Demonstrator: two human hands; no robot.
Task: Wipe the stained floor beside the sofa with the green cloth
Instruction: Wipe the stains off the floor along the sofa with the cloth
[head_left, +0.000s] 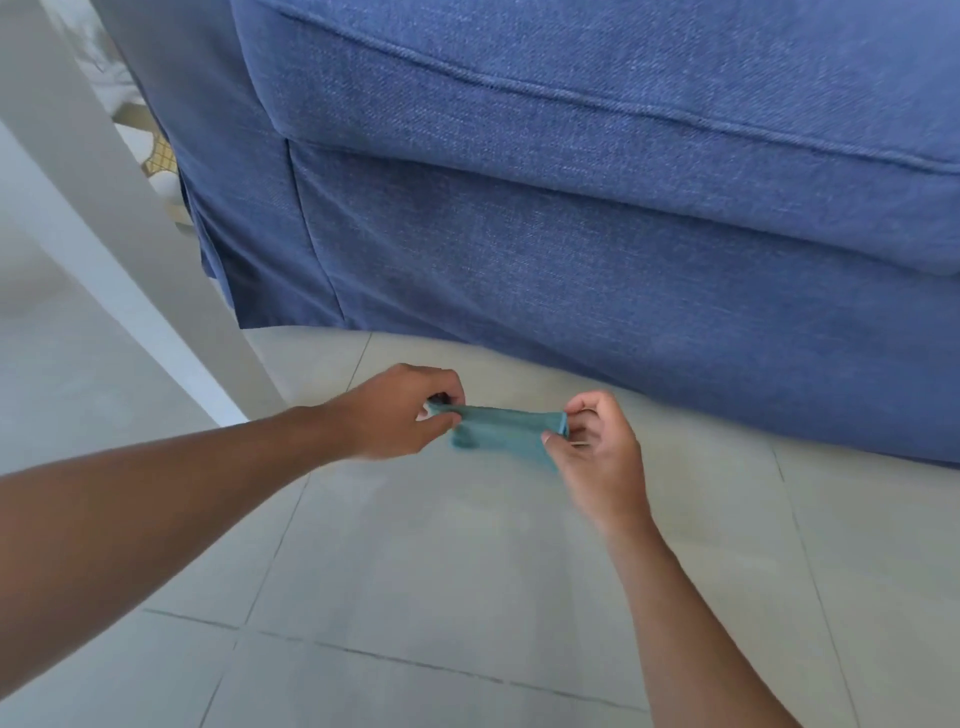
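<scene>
Tiled floor (467, 571) by the sofa (571, 234)
Pale tiles are carrying the blue sofa and a white leg (171, 312) beside it.

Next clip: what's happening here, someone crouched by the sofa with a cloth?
A person holds a small green cloth stretched between both hands, the left hand pinching one end and the right hand the other. It looks to be held just above the tiled floor, in front of the blue sofa. The cloth is not pressed flat for wiping. A faint smudge may mark the tile below the hands, but it is hard to tell.
</scene>
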